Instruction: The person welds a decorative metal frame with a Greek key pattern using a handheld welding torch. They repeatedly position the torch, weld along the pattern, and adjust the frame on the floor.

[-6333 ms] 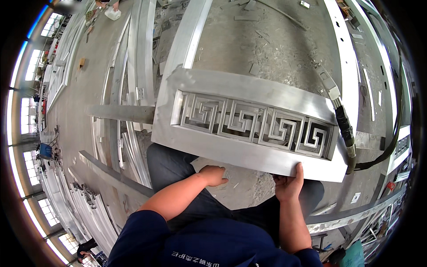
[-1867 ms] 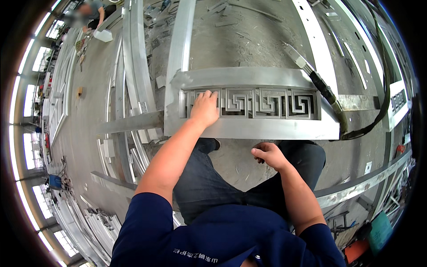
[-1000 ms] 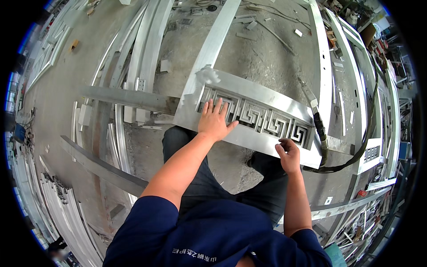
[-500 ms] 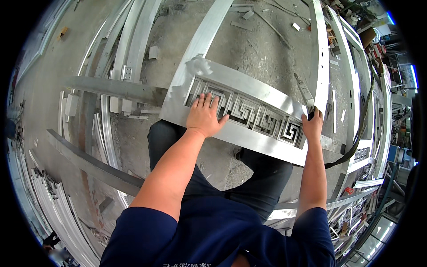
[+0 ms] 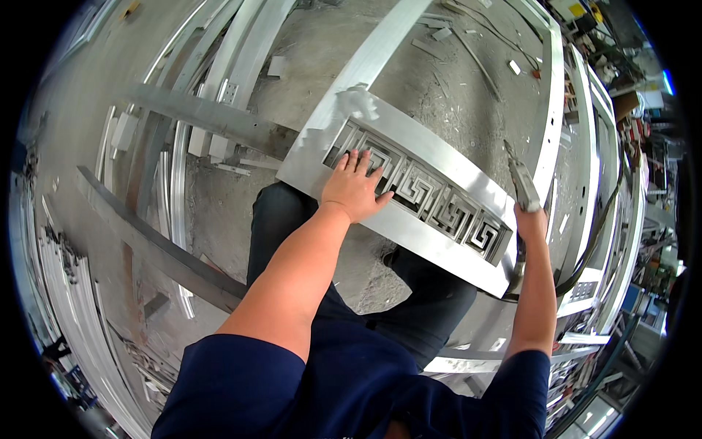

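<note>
My left hand [image 5: 354, 189] lies flat with fingers spread on a silvery metal frame panel [image 5: 446, 261], at the left end of its row of square-spiral openwork [image 5: 417, 192]. This panel rests across my thighs. At its right end, my right hand [image 5: 531, 222] is closed round the lower end of a narrow grey tool [image 5: 523, 184]. The tool has a tapered, pointed front and stands up past the hand; its exact kind cannot be made out. A gap separates its tip from the panel's right rail. Most of my right fingers are hidden behind the tool.
A dark bar [image 5: 205, 113] meets the panel's left corner, and another bar [image 5: 157, 238] slants toward my left thigh. A black cable [image 5: 594, 252] curves at the right. Long metal profiles [image 5: 69, 314] lie at the far left. Offcuts litter the concrete floor [image 5: 439, 88].
The view has shifted and turned slightly. My right hand has lifted off the panel's right end with the tool, which now tilts the other way. My left hand stays flat on the panel.
</note>
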Demonstrator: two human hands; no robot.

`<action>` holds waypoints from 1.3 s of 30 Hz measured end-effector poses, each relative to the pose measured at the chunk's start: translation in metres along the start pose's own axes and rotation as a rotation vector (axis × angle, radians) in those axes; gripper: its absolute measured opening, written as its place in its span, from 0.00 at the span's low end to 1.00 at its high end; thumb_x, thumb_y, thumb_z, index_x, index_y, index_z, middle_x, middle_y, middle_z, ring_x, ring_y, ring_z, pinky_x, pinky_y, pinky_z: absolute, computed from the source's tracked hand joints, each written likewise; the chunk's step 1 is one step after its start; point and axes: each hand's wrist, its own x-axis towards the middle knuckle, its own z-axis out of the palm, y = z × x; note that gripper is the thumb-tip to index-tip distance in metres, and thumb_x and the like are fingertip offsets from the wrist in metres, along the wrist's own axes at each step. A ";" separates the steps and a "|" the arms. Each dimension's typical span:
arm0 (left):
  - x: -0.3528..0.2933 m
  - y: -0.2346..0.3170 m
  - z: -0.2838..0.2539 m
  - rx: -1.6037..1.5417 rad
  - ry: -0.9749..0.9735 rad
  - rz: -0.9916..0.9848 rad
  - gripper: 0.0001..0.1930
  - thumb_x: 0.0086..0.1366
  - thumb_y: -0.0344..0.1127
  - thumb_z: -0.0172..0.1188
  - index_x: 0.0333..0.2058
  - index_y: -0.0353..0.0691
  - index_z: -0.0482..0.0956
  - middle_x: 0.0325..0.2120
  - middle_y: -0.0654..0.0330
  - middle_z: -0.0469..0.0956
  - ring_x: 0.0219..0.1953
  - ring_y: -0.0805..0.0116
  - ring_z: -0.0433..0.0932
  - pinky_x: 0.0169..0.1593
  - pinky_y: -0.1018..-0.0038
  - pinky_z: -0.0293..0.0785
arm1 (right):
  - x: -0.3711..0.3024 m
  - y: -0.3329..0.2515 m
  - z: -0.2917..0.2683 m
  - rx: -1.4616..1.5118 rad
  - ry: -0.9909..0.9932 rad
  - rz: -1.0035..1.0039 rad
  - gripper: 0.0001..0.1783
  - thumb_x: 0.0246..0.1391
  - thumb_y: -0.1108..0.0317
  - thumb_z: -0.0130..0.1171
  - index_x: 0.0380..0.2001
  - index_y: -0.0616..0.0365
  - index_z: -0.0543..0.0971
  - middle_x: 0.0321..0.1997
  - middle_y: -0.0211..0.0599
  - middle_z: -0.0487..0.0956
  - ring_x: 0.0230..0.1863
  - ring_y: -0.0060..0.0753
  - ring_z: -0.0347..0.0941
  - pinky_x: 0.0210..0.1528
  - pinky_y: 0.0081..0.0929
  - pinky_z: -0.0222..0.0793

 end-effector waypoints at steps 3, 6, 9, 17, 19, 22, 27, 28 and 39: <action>0.001 0.006 -0.004 -0.009 -0.024 0.006 0.34 0.70 0.64 0.48 0.65 0.47 0.73 0.70 0.41 0.61 0.73 0.41 0.56 0.75 0.56 0.49 | -0.067 0.005 -0.042 0.111 0.229 -0.112 0.21 0.51 0.58 0.66 0.45 0.59 0.82 0.35 0.50 0.83 0.45 0.59 0.78 0.58 0.46 0.69; 0.001 0.007 -0.004 -0.010 -0.040 -0.004 0.34 0.71 0.64 0.47 0.65 0.46 0.73 0.70 0.42 0.60 0.73 0.41 0.56 0.75 0.56 0.49 | -0.130 -0.010 -0.079 0.338 0.398 -0.279 0.18 0.46 0.64 0.70 0.39 0.60 0.82 0.28 0.39 0.81 0.36 0.47 0.78 0.44 0.38 0.75; -0.005 0.001 -0.006 -0.008 -0.058 -0.025 0.35 0.72 0.65 0.45 0.66 0.46 0.71 0.71 0.42 0.59 0.73 0.42 0.56 0.76 0.56 0.48 | -0.151 -0.012 -0.093 0.742 -0.326 -0.435 0.17 0.44 0.68 0.73 0.37 0.61 0.80 0.27 0.34 0.80 0.30 0.32 0.77 0.34 0.29 0.73; 0.000 0.008 -0.013 -0.040 -0.087 -0.010 0.35 0.71 0.65 0.45 0.66 0.46 0.72 0.71 0.43 0.58 0.74 0.43 0.55 0.76 0.58 0.48 | -0.219 -0.111 -0.116 0.554 -0.327 -0.426 0.16 0.51 0.70 0.68 0.41 0.66 0.76 0.27 0.49 0.81 0.29 0.42 0.82 0.34 0.34 0.75; -0.001 0.006 -0.011 -0.024 -0.082 -0.017 0.35 0.71 0.65 0.46 0.65 0.46 0.72 0.71 0.43 0.58 0.74 0.43 0.55 0.76 0.58 0.48 | -0.230 -0.140 -0.157 0.576 -0.244 -0.461 0.14 0.51 0.71 0.67 0.38 0.66 0.76 0.25 0.51 0.80 0.30 0.51 0.83 0.32 0.33 0.76; -0.003 0.001 -0.002 -0.040 -0.042 -0.030 0.34 0.70 0.64 0.47 0.64 0.45 0.74 0.71 0.42 0.59 0.73 0.43 0.56 0.75 0.57 0.49 | -0.219 -0.172 -0.174 0.552 -0.272 -0.526 0.13 0.49 0.71 0.67 0.34 0.62 0.74 0.25 0.54 0.80 0.32 0.61 0.81 0.32 0.38 0.75; 0.003 0.007 -0.011 -0.065 -0.072 -0.021 0.33 0.70 0.63 0.49 0.65 0.47 0.73 0.72 0.44 0.58 0.74 0.45 0.56 0.75 0.58 0.50 | -0.175 -0.201 -0.109 0.211 -0.176 -0.772 0.26 0.42 0.65 0.72 0.42 0.61 0.70 0.30 0.54 0.80 0.35 0.63 0.79 0.36 0.52 0.74; 0.001 0.007 -0.010 -0.063 -0.091 -0.031 0.33 0.70 0.62 0.49 0.65 0.48 0.73 0.72 0.44 0.58 0.74 0.45 0.55 0.75 0.58 0.50 | -0.173 -0.207 -0.097 0.178 -0.196 -0.752 0.27 0.42 0.64 0.72 0.42 0.62 0.70 0.30 0.54 0.81 0.36 0.62 0.79 0.37 0.52 0.75; 0.003 0.000 -0.003 -0.120 -0.119 -0.034 0.34 0.67 0.61 0.52 0.62 0.42 0.76 0.71 0.41 0.59 0.74 0.40 0.55 0.75 0.54 0.50 | -0.149 -0.241 -0.056 0.138 -0.272 -0.702 0.21 0.44 0.67 0.69 0.39 0.61 0.71 0.30 0.56 0.81 0.37 0.66 0.78 0.39 0.55 0.73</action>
